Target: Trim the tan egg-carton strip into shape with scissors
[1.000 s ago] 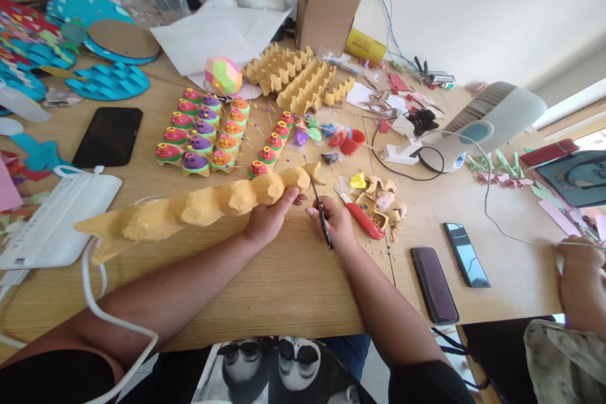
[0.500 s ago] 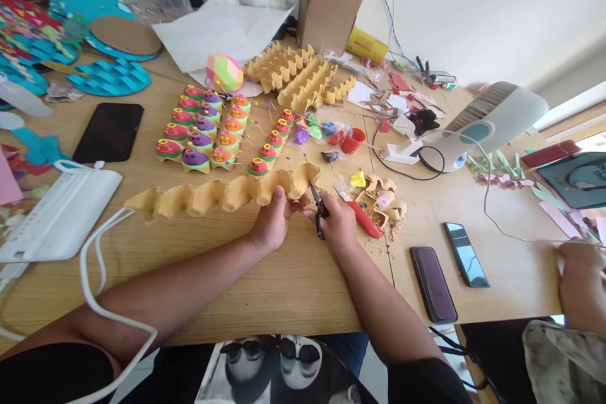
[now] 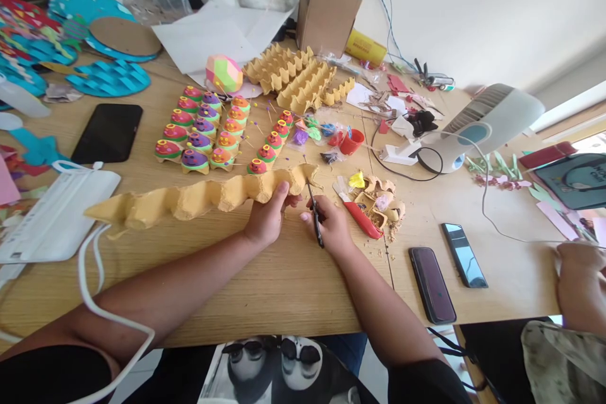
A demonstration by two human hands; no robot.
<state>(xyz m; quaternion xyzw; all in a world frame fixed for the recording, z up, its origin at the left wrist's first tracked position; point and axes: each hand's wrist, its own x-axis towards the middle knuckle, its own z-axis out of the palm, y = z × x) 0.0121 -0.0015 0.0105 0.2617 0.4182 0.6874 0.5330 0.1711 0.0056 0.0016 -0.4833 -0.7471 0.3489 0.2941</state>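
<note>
A long tan egg carton strip (image 3: pixel 199 197) stretches leftward above the table. My left hand (image 3: pixel 267 214) grips it near its right part, thumb on top. In my right hand (image 3: pixel 334 224) is a pair of dark scissors (image 3: pixel 317 224), with the blades at the strip's right end. Beyond the strip stand painted egg-cup caterpillars in rows: red ones (image 3: pixel 168 149), purple ones (image 3: pixel 195 158) and orange ones (image 3: pixel 222 156). Another red caterpillar row (image 3: pixel 266 153) sits just behind the strip. Carton scraps (image 3: pixel 379 205) and crumbs lie right of my right hand.
Uncut egg carton pieces (image 3: pixel 307 85) lie at the back beside a cardboard box (image 3: pixel 326 12). Two phones (image 3: pixel 433 284) rest at the right, near a white fan (image 3: pixel 492 126). A tablet (image 3: pixel 108 132) and white power bank with cable (image 3: pixel 61 214) are left. Another person's hand (image 3: pixel 582 271) is far right.
The strip's left end has swung left and a little down toward me. My left hand has shifted slightly left, and the scissors have turned more upright at the strip's right end.
</note>
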